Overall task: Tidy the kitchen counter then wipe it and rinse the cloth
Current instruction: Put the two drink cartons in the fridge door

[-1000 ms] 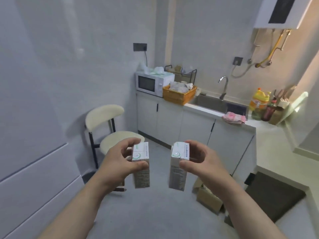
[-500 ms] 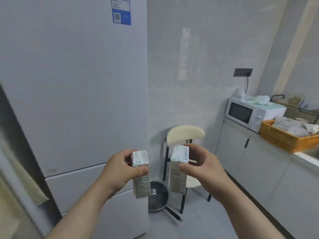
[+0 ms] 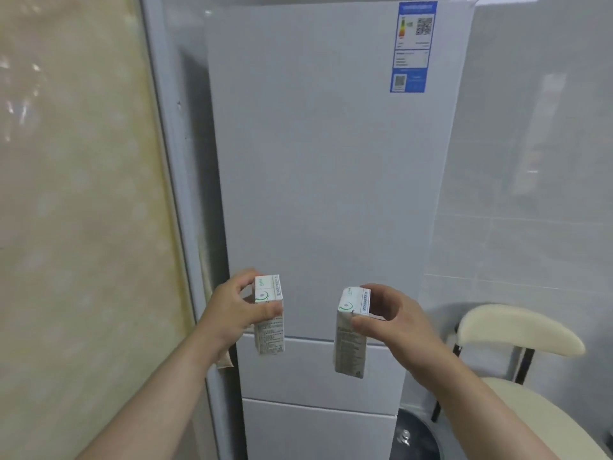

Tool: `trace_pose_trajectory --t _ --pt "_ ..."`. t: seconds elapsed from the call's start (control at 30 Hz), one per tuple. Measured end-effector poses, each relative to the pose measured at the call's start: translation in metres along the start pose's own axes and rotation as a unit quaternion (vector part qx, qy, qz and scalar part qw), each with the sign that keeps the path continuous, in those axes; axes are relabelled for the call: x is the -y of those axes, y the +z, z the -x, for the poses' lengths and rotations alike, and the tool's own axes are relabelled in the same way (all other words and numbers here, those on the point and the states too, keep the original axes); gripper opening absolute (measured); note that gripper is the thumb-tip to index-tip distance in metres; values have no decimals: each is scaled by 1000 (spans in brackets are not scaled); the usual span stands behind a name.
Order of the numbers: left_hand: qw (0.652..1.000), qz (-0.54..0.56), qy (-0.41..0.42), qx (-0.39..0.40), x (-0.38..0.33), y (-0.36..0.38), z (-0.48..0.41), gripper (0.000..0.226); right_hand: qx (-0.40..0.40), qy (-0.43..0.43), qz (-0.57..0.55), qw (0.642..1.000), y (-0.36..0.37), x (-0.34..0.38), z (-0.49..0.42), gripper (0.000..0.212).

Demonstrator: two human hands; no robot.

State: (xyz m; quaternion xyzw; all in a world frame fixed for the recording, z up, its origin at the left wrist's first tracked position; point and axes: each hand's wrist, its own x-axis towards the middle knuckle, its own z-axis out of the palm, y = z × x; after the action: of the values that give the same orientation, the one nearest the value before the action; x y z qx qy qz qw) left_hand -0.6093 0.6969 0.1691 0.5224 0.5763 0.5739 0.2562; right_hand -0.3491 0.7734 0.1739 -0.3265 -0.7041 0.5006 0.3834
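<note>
My left hand (image 3: 232,308) grips a small white carton (image 3: 269,330) by its top, held upright. My right hand (image 3: 389,318) grips a second white carton (image 3: 350,340) the same way, slightly lower and tilted. Both cartons have green marks on top and fine print on the sides. They hang in front of a tall white fridge (image 3: 325,180) whose doors are closed. The counter, the sink and the cloth are out of view.
A blue energy label (image 3: 413,46) sits at the fridge's upper right. A cream chair (image 3: 517,330) stands at the right against the tiled wall, with a dark pan (image 3: 416,438) on the floor beside it. A beige frosted panel (image 3: 79,210) fills the left.
My view has swung left from the counter and sink to face the fridge squarely. Both hands still hold their cartons, now a little further apart.
</note>
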Motion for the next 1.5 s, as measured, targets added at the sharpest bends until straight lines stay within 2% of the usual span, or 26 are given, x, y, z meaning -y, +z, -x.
trace_pose_trajectory --t 0.1,0.2,0.27,0.5,0.63,0.73,0.93,1.17,1.5 --pt "999 -32 9 -6 15 -28 -41 38 26 -10 -4 1000 21 3 -42 48" --pt "998 -52 5 -20 31 -49 -81 63 46 -21 -5 999 37 8 -79 41" --pt "998 -54 15 -24 43 -62 -112 71 52 -28 1 998 49 9 -109 41" --pt "997 -63 31 -12 88 -94 -192 86 53 -45 76 995 71 5 -191 59" --pt "994 -62 88 0 97 -104 -213 74 30 -54 126 990 79 2 -210 61" --pt "993 13 115 12 95 -108 -218 61 23 -64 170 983 85 -2 -213 57" --pt "991 58 117 41 96 -112 -223 60 13 -66 194 979 94 -8 -218 55" --pt "990 107 94 18 100 -118 -228 57 -8 -66 201 977 101 -13 -220 60" --pt "993 78 87 6 81 -117 -177 53 16 -56 155 986 95 2 -189 56"
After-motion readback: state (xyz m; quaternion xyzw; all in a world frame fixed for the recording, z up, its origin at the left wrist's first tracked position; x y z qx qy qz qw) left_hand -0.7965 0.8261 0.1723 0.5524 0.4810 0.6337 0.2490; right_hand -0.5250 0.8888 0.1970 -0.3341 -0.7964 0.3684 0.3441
